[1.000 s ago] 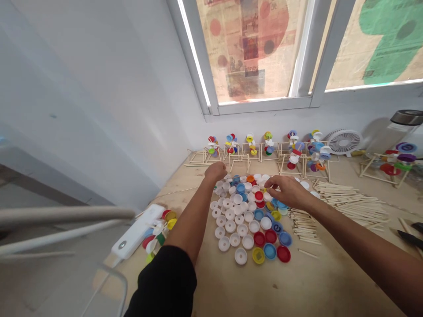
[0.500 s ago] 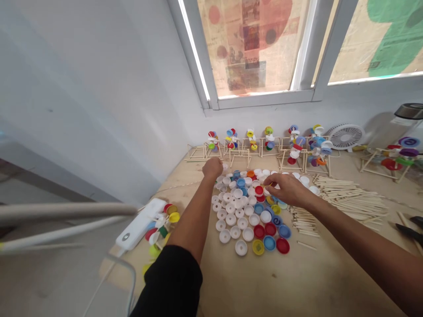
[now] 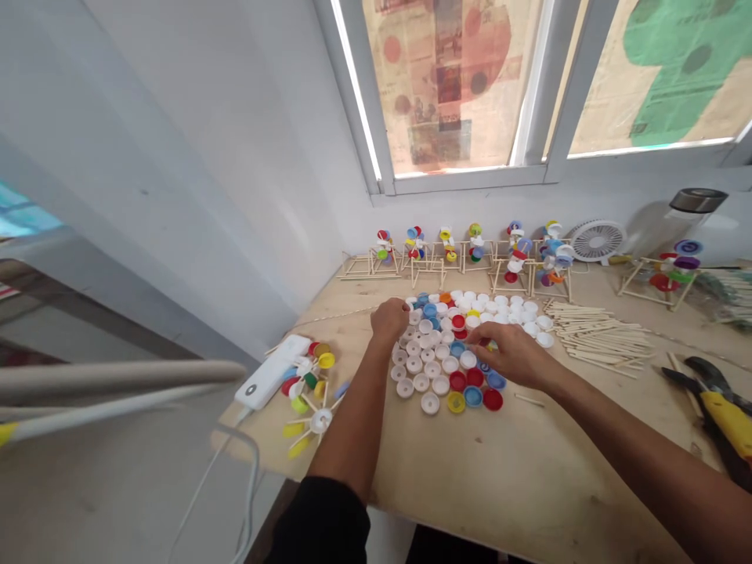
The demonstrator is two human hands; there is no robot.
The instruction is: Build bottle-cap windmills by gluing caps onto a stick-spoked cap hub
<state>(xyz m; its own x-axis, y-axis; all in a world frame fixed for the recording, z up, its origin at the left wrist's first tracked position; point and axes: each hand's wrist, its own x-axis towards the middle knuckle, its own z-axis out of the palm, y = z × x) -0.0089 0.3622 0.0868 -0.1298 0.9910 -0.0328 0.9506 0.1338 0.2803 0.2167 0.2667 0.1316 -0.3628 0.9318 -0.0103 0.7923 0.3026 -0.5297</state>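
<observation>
A spread of bottle caps [image 3: 430, 403], mostly white with red, blue and yellow ones, lies on the wooden table. At the far left edge of the spread, my left hand [image 3: 390, 319] is closed with its knuckles up; whatever it grips is hidden. My right hand [image 3: 504, 351] reaches over the caps from the right. Its fingers bend down into a pinch beside a blue cap [image 3: 457, 349], and what lies between the fingertips is too small to make out. Right of the spread is a pile of thin wooden sticks [image 3: 596, 333].
Stick frames with cap wheels [image 3: 517, 262] line the wall, near a small white fan [image 3: 598, 240] and a bottle [image 3: 685, 219]. Pliers [image 3: 720, 407] lie at right. A white power bank [image 3: 273, 372] and a stick-and-cap wheel [image 3: 320, 421] lie at left.
My view has shifted, bringing the pliers and the table's front edge into sight. My right hand has moved nearer to me over the caps. My left hand stays closed at the spread's far left.
</observation>
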